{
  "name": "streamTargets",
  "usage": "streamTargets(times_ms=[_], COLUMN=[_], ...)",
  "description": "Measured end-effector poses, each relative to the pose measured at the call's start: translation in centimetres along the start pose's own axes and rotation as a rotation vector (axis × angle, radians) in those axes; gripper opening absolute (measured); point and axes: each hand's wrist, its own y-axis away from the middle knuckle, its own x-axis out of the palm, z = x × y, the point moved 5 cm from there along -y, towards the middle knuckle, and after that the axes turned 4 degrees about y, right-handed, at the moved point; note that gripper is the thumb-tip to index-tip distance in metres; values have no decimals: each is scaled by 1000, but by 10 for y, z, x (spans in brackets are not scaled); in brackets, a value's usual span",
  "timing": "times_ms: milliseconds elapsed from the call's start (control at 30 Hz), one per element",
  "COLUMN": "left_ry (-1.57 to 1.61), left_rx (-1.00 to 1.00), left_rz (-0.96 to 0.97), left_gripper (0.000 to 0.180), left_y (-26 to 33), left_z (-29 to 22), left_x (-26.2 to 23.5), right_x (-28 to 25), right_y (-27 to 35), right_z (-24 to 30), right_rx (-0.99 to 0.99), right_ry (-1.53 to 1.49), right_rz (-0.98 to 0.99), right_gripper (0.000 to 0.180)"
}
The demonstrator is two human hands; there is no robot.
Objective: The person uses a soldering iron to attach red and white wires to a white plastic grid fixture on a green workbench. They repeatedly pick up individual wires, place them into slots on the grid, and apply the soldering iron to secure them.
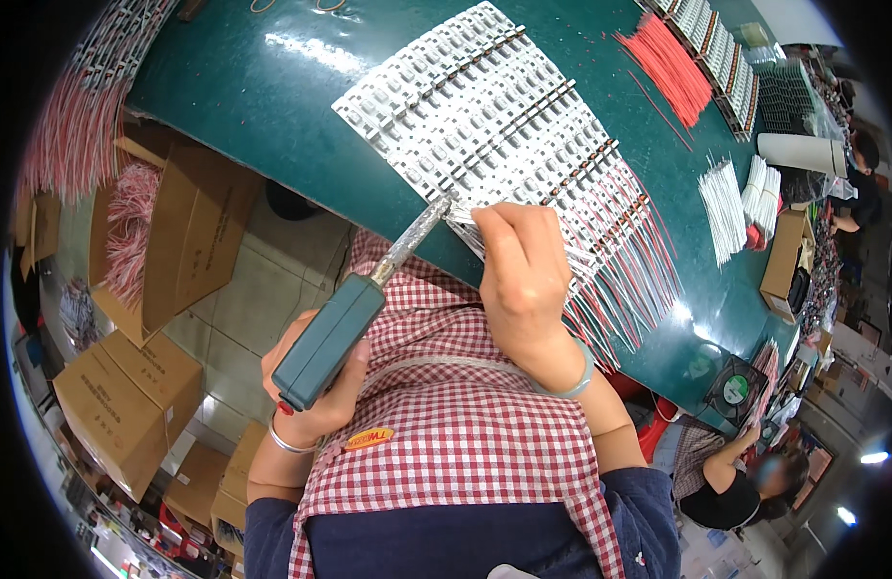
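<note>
Head view: left grip [315,386] is clenched round a teal soldering iron [330,338], its tip just left of the right grip [523,275] — which pinches wires [615,280] at the bench [262,87] edge. White strips [484,111] lie just beyond both grips — red wires [668,68] well apart.

Your left hand [306,391] grips the teal, box-shaped plastic handle of a soldering iron [342,323]; its silver metal shaft runs up and to the right, the tip meeting the near edge of the white rectangular strip boards [484,106]. These boards lie flat in angled rows on the green table, red and white wire leads trailing rightward. Your right hand [525,275] pinches the wires beside the tip.
</note>
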Motion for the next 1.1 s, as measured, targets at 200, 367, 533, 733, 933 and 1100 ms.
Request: streamTargets(times_ms=[200, 367, 533, 733, 933, 1100], left_ry=[-23, -57, -81, -81, -130, -38], left_rx=[41, 95, 144, 159, 177, 58], left_rz=[12, 13, 19, 8, 28, -5], left_gripper=[21, 20, 19, 20, 19, 21], left_y=[-9, -19, -24, -29, -26, -7], left_z=[-7, -18, -22, -27, -24, -4], left_x=[4, 9, 11, 12, 11, 5], right_x=[-3, -1, 0, 0, 0, -1], right_y=[1, 2, 1, -1, -1, -3], right_z=[-11, -11, -10, -9, -9, -8], right_rx=[25, 24, 18, 23, 21, 26], right_ry=[30, 42, 48, 55, 64, 74], right_rz=[13, 41, 60, 81, 101, 111], right_gripper=[33, 34, 35, 35, 35, 35])
